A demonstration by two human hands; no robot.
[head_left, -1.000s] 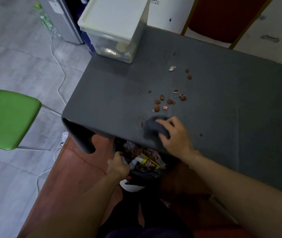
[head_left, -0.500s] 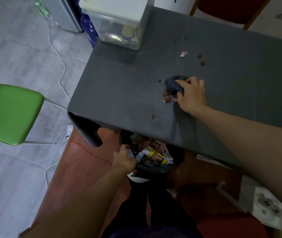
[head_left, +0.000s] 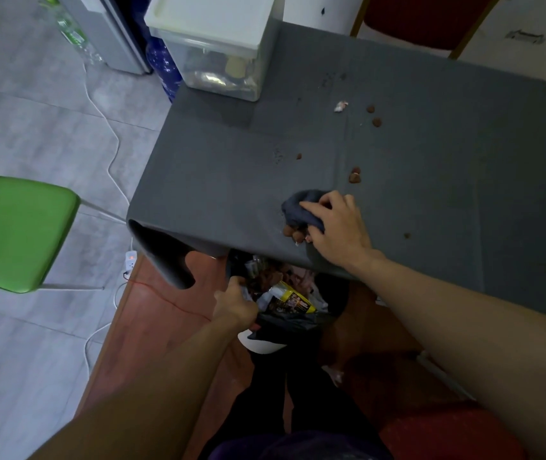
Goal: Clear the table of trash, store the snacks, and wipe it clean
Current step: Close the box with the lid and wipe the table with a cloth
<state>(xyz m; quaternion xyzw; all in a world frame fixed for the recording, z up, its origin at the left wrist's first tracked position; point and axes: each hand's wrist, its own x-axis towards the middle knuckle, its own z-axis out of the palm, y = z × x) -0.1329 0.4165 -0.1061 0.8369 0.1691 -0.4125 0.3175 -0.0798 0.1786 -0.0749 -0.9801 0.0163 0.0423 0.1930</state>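
Observation:
My right hand [head_left: 338, 227] grips a dark blue-grey cloth [head_left: 301, 207] pressed on the grey table cover [head_left: 225, 180], close to the near edge. A small heap of brown crumbs [head_left: 295, 233] lies just in front of the cloth. More brown crumbs [head_left: 354, 175] and a pale scrap [head_left: 340, 106] are scattered farther back. My left hand [head_left: 235, 303] holds the rim of a trash bin [head_left: 291, 322] lined with a black bag, held just under the table edge. Wrappers fill the bin.
A clear storage box with a white lid [head_left: 218, 44] stands at the table's far left corner. A green chair [head_left: 16, 230] is on the left, with white cables [head_left: 112, 151] on the tiled floor. A red chair [head_left: 431, 18] stands behind the table.
My right hand has dragged the cloth back from mid-table toward the near edge, pushing crumbs along with it. My left hand still holds the bin below the edge.

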